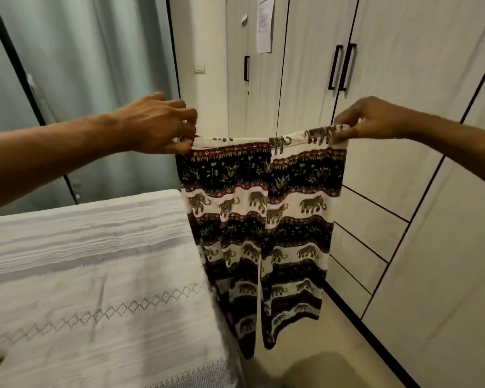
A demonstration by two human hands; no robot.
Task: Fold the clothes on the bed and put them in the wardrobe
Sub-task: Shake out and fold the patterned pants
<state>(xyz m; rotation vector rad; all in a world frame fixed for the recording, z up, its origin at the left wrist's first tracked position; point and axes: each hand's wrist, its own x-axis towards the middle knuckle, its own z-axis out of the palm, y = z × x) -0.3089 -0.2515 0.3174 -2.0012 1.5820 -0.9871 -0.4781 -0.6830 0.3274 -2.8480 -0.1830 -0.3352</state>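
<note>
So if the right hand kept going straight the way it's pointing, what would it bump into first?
Probably the wardrobe door. The right hand pinches the trousers' waistband and reaches toward it, though depth is hard to judge.

Illegible paper on wardrobe

The thin cotton trousers bore alternating bands of cream with olive-brown elephants and black with small plant motifs, edged in dark red; the textured bedspread was white with a grey diamond-chain stripe; the tall cream wardrobe doors carried black handles; the pleated curtain was pale grey-green.
</note>
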